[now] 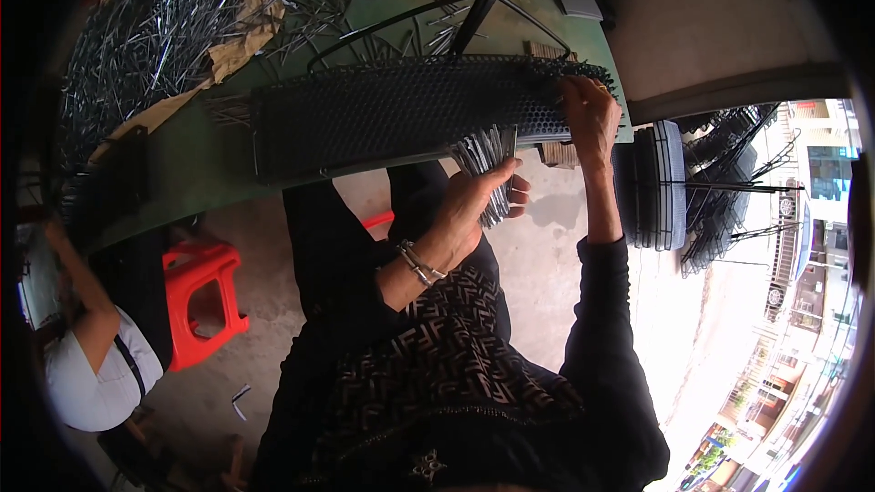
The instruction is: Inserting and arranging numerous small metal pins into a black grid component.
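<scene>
A thick bundle of thin grey metal strips [483, 164] is gripped in my left hand [483, 196], between the thumb and the fingers. It stands just off the near edge of a long black honeycomb mesh panel [392, 105] that lies on the green table. My right hand [591, 114] is at the panel's right end, fingers curled and pinched against the mesh. Whatever lies between those fingertips is hidden. Short dark ends stick up along the panel's right edge beside them.
A large heap of similar strips [164, 36] lies on brown paper at the table's far left, with loose ones scattered beyond the panel. A black metal frame [478, 14] rises behind it. Stacked black racks [661, 182] stand right. A red stool [205, 301] and another person [105, 364] are left.
</scene>
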### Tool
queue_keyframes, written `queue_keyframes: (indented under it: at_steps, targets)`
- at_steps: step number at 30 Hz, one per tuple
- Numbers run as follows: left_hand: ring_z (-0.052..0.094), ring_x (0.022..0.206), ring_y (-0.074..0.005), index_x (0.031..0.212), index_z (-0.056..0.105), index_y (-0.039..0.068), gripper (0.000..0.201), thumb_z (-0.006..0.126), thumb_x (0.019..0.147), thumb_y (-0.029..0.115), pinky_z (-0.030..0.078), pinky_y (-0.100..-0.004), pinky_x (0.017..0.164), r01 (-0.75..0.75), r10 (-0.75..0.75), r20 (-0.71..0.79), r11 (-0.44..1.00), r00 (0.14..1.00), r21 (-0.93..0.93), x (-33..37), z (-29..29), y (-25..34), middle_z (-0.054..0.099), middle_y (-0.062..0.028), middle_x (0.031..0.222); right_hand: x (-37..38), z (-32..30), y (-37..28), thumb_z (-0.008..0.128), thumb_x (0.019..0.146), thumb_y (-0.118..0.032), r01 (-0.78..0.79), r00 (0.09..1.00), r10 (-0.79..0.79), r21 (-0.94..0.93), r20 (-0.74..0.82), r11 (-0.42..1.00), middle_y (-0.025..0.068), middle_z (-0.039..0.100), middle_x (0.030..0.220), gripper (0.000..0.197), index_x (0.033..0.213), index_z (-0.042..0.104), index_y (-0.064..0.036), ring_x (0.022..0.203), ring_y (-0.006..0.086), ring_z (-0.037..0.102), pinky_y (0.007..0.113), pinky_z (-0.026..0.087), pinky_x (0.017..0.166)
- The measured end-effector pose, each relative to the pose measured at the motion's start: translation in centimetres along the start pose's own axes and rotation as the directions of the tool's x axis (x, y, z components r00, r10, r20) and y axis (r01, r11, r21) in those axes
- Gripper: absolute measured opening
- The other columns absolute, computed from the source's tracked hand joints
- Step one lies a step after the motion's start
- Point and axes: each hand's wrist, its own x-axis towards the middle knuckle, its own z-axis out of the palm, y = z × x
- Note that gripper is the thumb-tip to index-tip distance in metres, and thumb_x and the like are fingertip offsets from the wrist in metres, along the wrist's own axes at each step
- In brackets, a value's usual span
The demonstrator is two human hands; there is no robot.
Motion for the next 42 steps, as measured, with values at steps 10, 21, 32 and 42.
queue_keyframes:
  at_steps: [10, 21, 32, 42]
  targets:
    - [0.07, 0.071, -0.0207, 0.103, 0.066, 0.0, 0.027, 0.068, 0.09, 0.023, 0.059, -0.032, 0.06, 0.001, -0.001, 0.009, 1.0, 1.0, -0.006, -0.1, -0.2, 0.3, 0.07, -0.0128, 0.085, -0.7, 0.3, 0.4, 0.064, 0.089, -0.013, -0.001, 1.0, 0.001, 0.119, -0.002, 0.993, 0.0063, 0.065, 0.078, 0.016, 0.1, 0.072, -0.0046, 0.069, 0.0131, 0.062, 0.028, 0.048, 0.066]
    - [0.069, 0.071, -0.0192, 0.105, 0.067, 0.001, 0.027, 0.066, 0.092, 0.024, 0.058, -0.0311, 0.059, -0.005, 0.004, 0.01, 1.0, 1.0, 0.019, -0.4, -0.3, 0.5, 0.07, -0.0117, 0.085, -1.4, 1.6, 0.2, 0.065, 0.091, -0.026, 0.063, 0.994, -0.074, -0.132, -0.086, 0.989, 0.0089, 0.064, 0.087, 0.018, 0.1, 0.073, -0.0119, 0.079, 0.0272, 0.064, 0.037, 0.049, 0.071]
    - [0.069, 0.07, -0.0187, 0.102, 0.066, 0.003, 0.026, 0.069, 0.089, 0.026, 0.056, -0.0291, 0.059, -0.016, 0.016, 0.016, 0.999, 1.0, 0.042, -0.5, 0.3, 0.6, 0.071, -0.012, 0.086, -2.1, 1.2, 1.1, 0.065, 0.092, -0.028, 0.051, 0.99, -0.085, -0.283, -0.111, 0.958, 0.0112, 0.065, 0.09, 0.02, 0.104, 0.073, -0.0142, 0.081, 0.0303, 0.063, 0.04, 0.048, 0.073]
    - [0.069, 0.071, -0.0184, 0.101, 0.068, 0.004, 0.025, 0.07, 0.088, 0.026, 0.054, -0.0284, 0.059, -0.022, 0.018, 0.026, 0.992, 0.999, 0.127, -0.5, 0.4, 0.6, 0.072, -0.011, 0.085, -5.2, -2.3, -3.9, 0.066, 0.092, -0.021, -0.276, 0.853, -0.02, 0.483, 0.521, 0.831, 0.0054, 0.068, 0.082, 0.028, 0.109, 0.068, 0.001, 0.077, 0.0111, 0.061, 0.029, 0.048, 0.067]
